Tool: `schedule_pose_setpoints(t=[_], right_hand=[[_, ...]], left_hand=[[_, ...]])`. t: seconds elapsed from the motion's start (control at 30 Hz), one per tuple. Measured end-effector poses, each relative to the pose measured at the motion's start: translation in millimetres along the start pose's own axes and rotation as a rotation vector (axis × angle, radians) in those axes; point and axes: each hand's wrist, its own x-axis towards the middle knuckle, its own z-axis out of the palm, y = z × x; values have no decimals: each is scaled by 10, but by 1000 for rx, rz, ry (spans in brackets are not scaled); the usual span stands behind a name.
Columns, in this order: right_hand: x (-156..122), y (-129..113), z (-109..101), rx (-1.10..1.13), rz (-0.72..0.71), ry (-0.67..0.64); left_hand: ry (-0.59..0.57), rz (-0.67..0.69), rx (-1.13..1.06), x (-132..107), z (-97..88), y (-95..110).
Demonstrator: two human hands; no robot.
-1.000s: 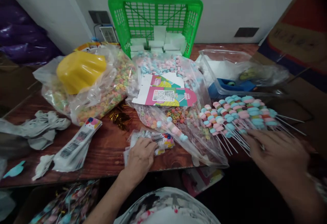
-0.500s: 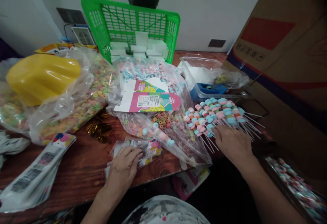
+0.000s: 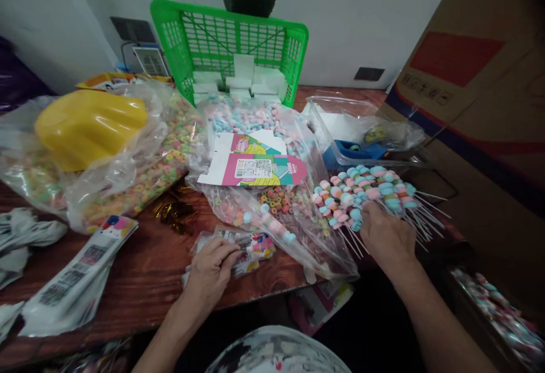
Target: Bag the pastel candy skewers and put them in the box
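My right hand point(image 3: 386, 238) rests on a pile of pastel marshmallow skewers point(image 3: 366, 191) at the right of the wooden table point(image 3: 140, 271), fingers curled over the thin white sticks. My left hand point(image 3: 210, 271) lies on a small stack of printed clear packets point(image 3: 251, 246) near the front edge, fingertips pressed onto the top packet. One marshmallow skewer point(image 3: 272, 224) lies across a clear bag of cereal rings point(image 3: 281, 202) between my hands.
A green basket point(image 3: 232, 43) with white blocks stands at the back. A yellow scoop point(image 3: 87, 126) lies in a big bag of cereal rings. A flattened pink carton point(image 3: 255, 166), a clear tub point(image 3: 340, 129), a cardboard box point(image 3: 481, 95) and packet stack point(image 3: 72, 282) surround me.
My right hand has moved left and forward from the stick ends onto the skewers near the marshmallows. My left hand stays on the packets. The camera view has shifted.
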Motion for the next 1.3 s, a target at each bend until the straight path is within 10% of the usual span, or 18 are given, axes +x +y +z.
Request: schedule_pose_setpoints(t=[0.23,0.57,1.07,1.3], right_hand=[[-188,263,84,468,-94,378],[-498,75,-175,922,-665,214],[-366,-338,-384,648,-978,324],[-404,-374,-282,860,-950,284]], left_hand=[[-67,-151,-102,39,-53,-15],[-39,-291,-221,35,-62,40],[-87,60,-207,-38,13,46],[-113,195,72,78,-169,196]])
